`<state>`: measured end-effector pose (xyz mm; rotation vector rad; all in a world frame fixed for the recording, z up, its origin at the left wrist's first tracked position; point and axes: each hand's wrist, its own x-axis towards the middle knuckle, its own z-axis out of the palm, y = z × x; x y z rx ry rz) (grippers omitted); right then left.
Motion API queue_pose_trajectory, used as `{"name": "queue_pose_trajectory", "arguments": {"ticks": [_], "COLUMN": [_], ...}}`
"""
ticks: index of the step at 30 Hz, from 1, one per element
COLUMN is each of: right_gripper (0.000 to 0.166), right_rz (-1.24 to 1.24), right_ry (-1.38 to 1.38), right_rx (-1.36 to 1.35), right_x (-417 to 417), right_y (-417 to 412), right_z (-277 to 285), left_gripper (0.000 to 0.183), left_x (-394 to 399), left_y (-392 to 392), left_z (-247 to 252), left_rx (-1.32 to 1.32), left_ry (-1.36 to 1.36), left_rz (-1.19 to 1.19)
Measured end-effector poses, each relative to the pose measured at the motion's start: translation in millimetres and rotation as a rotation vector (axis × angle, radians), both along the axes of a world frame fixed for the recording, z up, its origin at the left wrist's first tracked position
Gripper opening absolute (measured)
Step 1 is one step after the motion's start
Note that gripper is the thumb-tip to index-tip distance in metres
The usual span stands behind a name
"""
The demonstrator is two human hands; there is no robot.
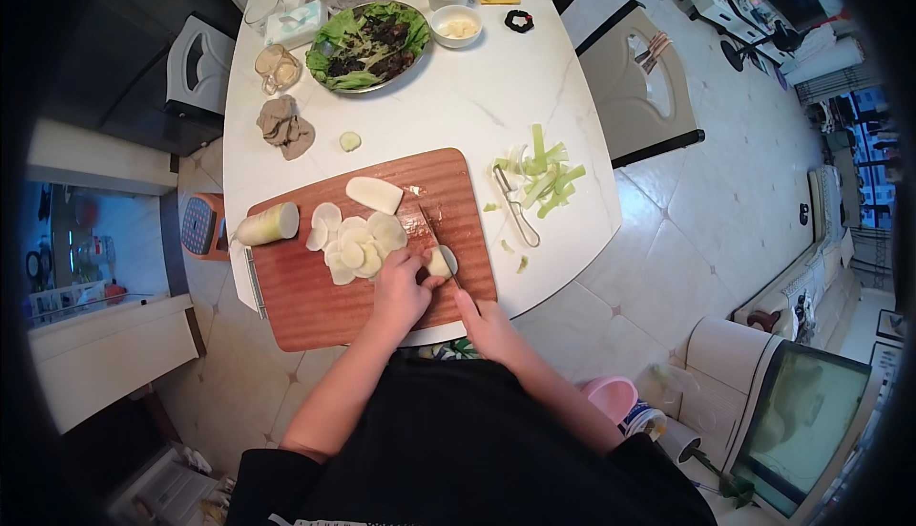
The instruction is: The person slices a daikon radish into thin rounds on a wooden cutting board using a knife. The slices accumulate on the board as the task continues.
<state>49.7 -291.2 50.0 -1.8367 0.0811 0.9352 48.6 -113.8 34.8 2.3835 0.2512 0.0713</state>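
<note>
My right hand (489, 328) grips a kitchen knife (434, 233) by its handle, which is mostly hidden. The blade stands at a cut in a short piece of white radish (437, 264). Pressed against that piece from the left are the fingers of my left hand (402, 288). Both hands are over a reddish-brown wooden cutting board (315, 318). Thin round radish slices (363, 243) lie heaped left of my left hand. Behind them rests a peeled radish chunk (374, 195). A longer radish piece with a greenish end (269, 225) lies on the board's left edge.
Right of the board lie a peeler (517, 207) and green peelings (547, 175). A crumpled brown cloth (285, 127), a glass mug (277, 69), a metal dish of lettuce and dark leaves (372, 46) and a white bowl (456, 27) stand farther back. Chairs (633, 82) flank the white table (458, 114).
</note>
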Motion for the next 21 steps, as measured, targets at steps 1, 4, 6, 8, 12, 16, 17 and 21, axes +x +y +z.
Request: {"name": "queue_pose_trajectory", "arguments": {"ticks": [1,4,6,8,12,16,17,21], "right_gripper": [0.057,0.058,0.06,0.061,0.06,0.06,0.06,0.056], "right_rz": [0.01,0.025,0.022,0.005,-0.093,-0.14,-0.161,-0.267], "right_ry": [0.0,0.002,-0.002,0.161,0.228,0.197,0.194,0.205], "right_rx": [-0.003,-0.012,-0.011,0.036,0.181,0.226,0.236,0.217], "right_x": [-4,-7,1,21,26,18,18,24], "right_y": [-3,-7,-3,1,-6,-34,-40,-54], "right_z": [-2,-14,-22,-7,17,30,31,33], "left_gripper": [0.043,0.041,0.039,0.039,0.039,0.038,0.039,0.043], "left_x": [0,0,1,-1,2,22,32,56], "left_y": [1,0,-1,0,4,0,-5,-26], "left_z": [-1,-3,-3,-6,-3,9,15,-5], "left_rx": [-0.001,-0.016,-0.03,-0.016,0.006,0.008,0.026,0.327], "left_ry": [-0.009,-0.022,-0.016,-0.031,-0.04,-0.02,0.001,0.012], "left_rz": [-0.001,-0.013,-0.021,-0.031,-0.076,-0.083,-0.139,-0.267]}}
